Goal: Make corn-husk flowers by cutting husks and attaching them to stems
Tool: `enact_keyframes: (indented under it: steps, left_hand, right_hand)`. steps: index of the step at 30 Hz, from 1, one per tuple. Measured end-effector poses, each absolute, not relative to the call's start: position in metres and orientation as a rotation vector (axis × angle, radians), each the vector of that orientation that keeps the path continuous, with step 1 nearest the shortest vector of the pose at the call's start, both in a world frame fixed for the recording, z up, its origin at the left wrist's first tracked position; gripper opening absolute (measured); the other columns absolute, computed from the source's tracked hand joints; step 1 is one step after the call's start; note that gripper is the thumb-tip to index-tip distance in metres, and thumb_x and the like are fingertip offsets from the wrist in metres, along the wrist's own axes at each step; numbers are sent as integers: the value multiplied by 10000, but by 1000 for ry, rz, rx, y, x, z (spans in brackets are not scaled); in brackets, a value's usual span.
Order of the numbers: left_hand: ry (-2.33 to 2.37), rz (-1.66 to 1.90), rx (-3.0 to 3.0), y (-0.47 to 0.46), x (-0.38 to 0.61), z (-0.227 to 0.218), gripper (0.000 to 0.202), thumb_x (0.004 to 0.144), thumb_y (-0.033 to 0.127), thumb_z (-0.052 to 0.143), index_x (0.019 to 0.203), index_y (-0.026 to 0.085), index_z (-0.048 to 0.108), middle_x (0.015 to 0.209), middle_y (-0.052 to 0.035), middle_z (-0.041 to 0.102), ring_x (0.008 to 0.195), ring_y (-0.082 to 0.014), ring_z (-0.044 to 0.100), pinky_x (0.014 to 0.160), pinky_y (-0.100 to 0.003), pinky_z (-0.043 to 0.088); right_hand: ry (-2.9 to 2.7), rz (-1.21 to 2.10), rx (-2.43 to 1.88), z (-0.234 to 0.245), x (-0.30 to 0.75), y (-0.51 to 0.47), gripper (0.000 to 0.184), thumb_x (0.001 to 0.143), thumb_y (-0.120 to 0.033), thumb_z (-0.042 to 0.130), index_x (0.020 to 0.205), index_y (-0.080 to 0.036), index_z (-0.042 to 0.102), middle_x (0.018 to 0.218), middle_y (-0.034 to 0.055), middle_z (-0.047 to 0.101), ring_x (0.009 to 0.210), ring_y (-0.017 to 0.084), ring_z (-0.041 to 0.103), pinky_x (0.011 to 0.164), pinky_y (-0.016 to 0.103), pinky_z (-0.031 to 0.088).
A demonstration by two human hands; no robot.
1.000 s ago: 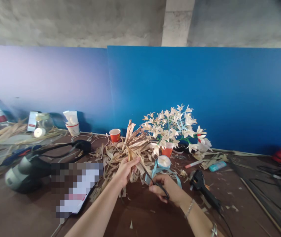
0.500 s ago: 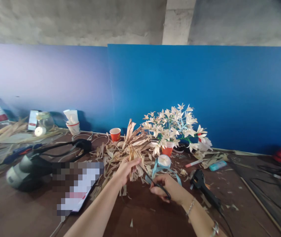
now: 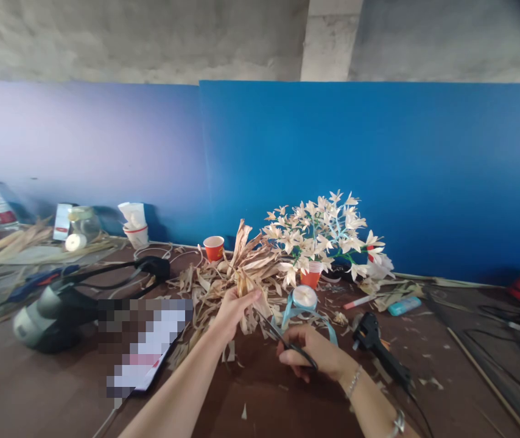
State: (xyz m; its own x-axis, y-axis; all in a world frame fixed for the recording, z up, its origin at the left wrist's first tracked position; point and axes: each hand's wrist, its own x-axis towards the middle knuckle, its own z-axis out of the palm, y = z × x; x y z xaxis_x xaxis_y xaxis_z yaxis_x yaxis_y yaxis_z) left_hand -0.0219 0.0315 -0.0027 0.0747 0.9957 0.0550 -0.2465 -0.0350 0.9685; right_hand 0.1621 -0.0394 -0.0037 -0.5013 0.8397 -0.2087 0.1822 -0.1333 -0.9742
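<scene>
My left hand [image 3: 232, 310] is closed on a strip of dried corn husk [image 3: 247, 291] that it holds up just in front of a heap of dried husks [image 3: 228, 271]. My right hand [image 3: 315, 351] grips black-handled scissors [image 3: 282, 340], whose blades point up and left toward the husk strip. A roll of light blue ribbon [image 3: 304, 299] lies just behind my right hand. Behind that roll, a bunch of white husk flowers [image 3: 321, 231] stands in an orange cup [image 3: 310, 277].
A black glue gun [image 3: 376, 350] lies right of my right hand. A grey iron [image 3: 45, 313] with black cables sits at the left. A red paper cup [image 3: 213, 247], jars and bottles stand along the blue wall [image 3: 379, 170]. Husk scraps litter the brown table [image 3: 260, 401].
The scissors' blades have moved up and closer to the husk strip in my left hand. Both hands have otherwise stayed where they were.
</scene>
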Motion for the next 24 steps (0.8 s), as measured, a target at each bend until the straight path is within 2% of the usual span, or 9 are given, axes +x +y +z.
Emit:
enact_keyframes:
  steps: [4,10,15,24]
  left_hand:
    - [959,1273,1153,32,-22,-4,256,551,346,740,588,128,612,439,38,488,374,-58,388,384,-184,275]
    - [904,1241,1144,29,-21,-2,274,547,342,742,680,121,649,569,-22,608,495,-122,533,489,-219,403]
    - [889,1228,1149,25,-20,3,243,560,324,740,669,126,651,554,1,609,478,-98,523,469,-192,388]
    - [875,1236,1147,25,-20,3,215,570,305,732,686,135,669,595,-4,640,540,-110,560,537,-192,421]
  right_hand:
    - [-1641,1617,-1200,-8,163,-38,163,658,-265,624,738,-131,577,415,-70,492,332,44,402,311,135,343]
    - [-1656,1554,-1208,-10,163,-37,137,676,-249,614,727,-129,573,410,-77,472,314,32,378,299,127,313]
    - [-1658,1551,-1197,-13,164,-36,145,677,-254,621,733,-130,571,403,-82,465,300,26,357,289,123,289]
    - [-1661,1540,-1194,-12,163,-36,127,672,-246,619,709,-135,570,401,-84,452,305,32,361,290,130,287]
